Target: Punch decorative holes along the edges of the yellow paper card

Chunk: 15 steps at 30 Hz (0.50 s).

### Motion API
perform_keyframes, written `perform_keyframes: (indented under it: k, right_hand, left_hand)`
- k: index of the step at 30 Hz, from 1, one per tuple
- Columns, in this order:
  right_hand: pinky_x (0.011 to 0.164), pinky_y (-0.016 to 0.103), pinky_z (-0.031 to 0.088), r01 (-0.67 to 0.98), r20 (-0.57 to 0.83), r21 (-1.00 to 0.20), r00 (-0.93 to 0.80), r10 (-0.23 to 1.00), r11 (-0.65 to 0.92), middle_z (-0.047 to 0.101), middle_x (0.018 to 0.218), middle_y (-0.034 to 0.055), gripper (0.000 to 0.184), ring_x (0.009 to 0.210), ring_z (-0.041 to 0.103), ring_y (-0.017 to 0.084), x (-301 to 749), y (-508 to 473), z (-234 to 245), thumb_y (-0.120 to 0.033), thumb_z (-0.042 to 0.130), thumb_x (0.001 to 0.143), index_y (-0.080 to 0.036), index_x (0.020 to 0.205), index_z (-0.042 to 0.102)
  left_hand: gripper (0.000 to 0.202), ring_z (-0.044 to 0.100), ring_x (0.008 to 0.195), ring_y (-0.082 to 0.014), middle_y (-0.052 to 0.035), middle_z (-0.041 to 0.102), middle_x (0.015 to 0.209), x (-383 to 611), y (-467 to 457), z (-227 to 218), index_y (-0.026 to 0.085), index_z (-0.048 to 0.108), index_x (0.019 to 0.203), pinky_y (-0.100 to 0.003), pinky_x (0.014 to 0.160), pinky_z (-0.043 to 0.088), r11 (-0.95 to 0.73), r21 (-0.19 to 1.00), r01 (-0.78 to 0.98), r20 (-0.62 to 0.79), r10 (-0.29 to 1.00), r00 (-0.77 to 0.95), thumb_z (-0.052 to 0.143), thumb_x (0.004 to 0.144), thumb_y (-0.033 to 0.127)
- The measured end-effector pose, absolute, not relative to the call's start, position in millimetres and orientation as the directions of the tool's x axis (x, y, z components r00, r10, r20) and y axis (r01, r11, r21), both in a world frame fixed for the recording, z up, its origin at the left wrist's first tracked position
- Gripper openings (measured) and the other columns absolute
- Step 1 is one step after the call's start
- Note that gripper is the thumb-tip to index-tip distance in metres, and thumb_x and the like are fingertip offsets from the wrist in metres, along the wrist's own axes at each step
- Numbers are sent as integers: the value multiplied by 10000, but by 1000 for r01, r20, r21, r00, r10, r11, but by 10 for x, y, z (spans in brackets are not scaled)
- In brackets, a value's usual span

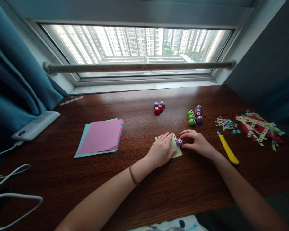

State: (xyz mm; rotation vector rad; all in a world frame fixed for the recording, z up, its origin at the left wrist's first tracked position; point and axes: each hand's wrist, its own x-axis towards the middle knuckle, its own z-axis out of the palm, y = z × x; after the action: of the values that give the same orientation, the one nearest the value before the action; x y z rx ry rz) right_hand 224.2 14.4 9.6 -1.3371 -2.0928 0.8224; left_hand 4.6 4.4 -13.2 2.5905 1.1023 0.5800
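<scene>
My left hand (162,149) lies flat, fingers together, on a small pale yellow paper (176,152) on the wooden desk (144,192). The paper's right edge shows small punched holes. My right hand (197,142) curls its fingers round a small purple punch (179,142) sitting on that right edge. The rest of the paper is hidden under my left hand.
A stack of pink and blue paper sheets (100,137) lies to the left. Small red and purple punches (159,107) and green and purple punches (195,115) sit further back. A yellow utility knife (227,148), paper confetti (226,124) and cut strips (259,128) lie right. A power bank (35,125) with cables is far left.
</scene>
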Motion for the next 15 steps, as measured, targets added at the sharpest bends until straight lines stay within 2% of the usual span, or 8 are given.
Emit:
perform_keyframes:
  k: [3, 7, 10, 13, 15]
  right_hand:
    - [896, 359, 426, 653, 102, -714, -259, 960, 252, 628, 979, 25, 226, 954, 562, 219, 2376, 196, 89, -336, 689, 698, -225, 895, 680]
    - [797, 352, 462, 700, 105, -712, 27, 994, 56, 658, 917, 31, 289, 858, 600, 236, 2595, 278, 37, -388, 690, 678, -214, 907, 683]
    - [817, 385, 447, 673, 72, -738, 159, 985, -55, 669, 896, 50, 351, 851, 603, 262, 2700, 317, 10, -432, 716, 639, -202, 902, 692]
    - [844, 388, 442, 445, -78, -886, 127, 989, -127, 665, 942, 72, 446, 891, 599, 261, 2720, 310, 51, -464, 730, 623, -176, 961, 681]
    - [776, 357, 475, 228, -171, -958, 34, 985, -174, 656, 975, 88, 489, 863, 605, 240, 2701, 285, 108, -480, 727, 630, -160, 995, 669]
  left_hand:
    - [645, 348, 1272, -257, -166, 408, 1351, 46, 45, -128, 67, 272, 1337, -401, 1064, 304, -675, 389, 626, 246, 732, 636, 529, 836, 381]
    - [641, 342, 1277, -252, -163, 397, 1360, 39, 42, -109, 72, 259, 1345, -399, 1063, 303, -674, 390, 627, 239, 732, 638, 519, 842, 373]
    - [636, 338, 1281, -243, -165, 400, 1358, 34, 40, -106, 78, 261, 1343, -398, 1062, 306, -675, 392, 625, 239, 731, 639, 518, 843, 375]
    - [636, 337, 1282, -239, -166, 404, 1356, 29, 41, -108, 78, 262, 1342, -396, 1063, 306, -678, 392, 622, 240, 728, 642, 517, 843, 378]
    - [638, 338, 1281, -240, -169, 406, 1353, 27, 42, -109, 78, 258, 1344, -399, 1061, 308, -680, 392, 620, 243, 726, 643, 515, 844, 381]
